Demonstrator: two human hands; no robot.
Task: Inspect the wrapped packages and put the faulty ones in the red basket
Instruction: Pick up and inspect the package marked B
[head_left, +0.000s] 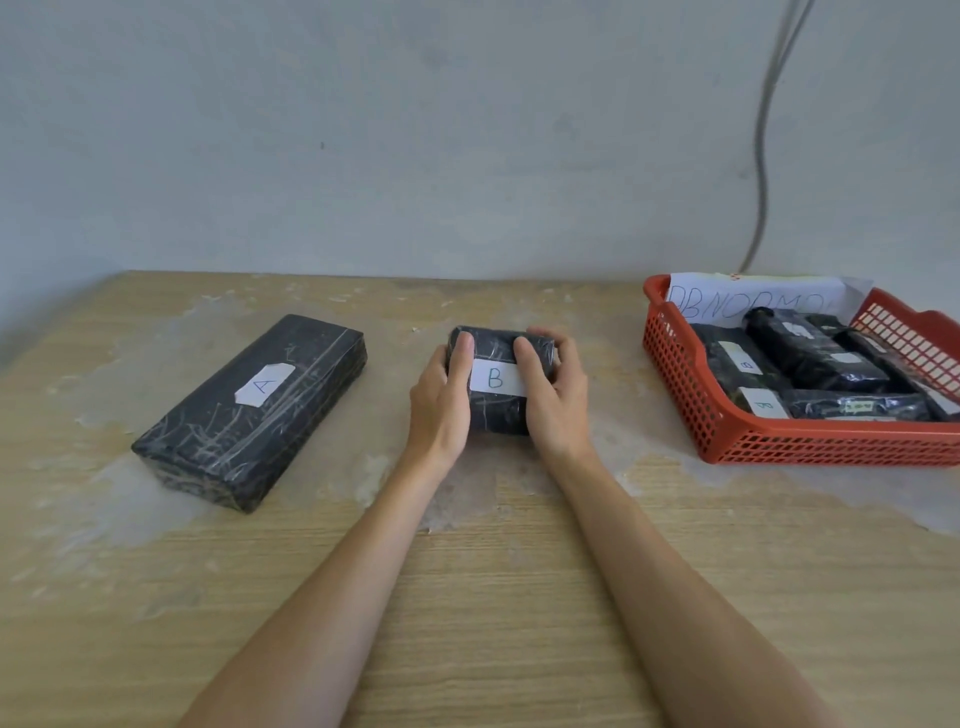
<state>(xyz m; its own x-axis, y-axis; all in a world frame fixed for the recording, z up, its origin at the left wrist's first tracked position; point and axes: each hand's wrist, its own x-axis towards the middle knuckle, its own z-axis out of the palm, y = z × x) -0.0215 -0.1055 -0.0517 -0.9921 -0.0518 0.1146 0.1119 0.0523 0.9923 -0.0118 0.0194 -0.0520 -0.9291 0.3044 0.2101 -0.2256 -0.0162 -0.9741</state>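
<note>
Package B (497, 382) sits on desk (467, 597), clamped between left hand (441, 400) and right hand (553, 395); package A (249, 410) lies left, red basket (779, 447) right.

A pale grey-blue plastered wall (415, 130) fills the upper half of the frame, lit softly and evenly. A grey cable (762, 156) hangs down it at the upper right. Below, a light wood-grain table (493, 597) spans the lower half, its surface blotched with whitish worn patches (130, 509).
</note>
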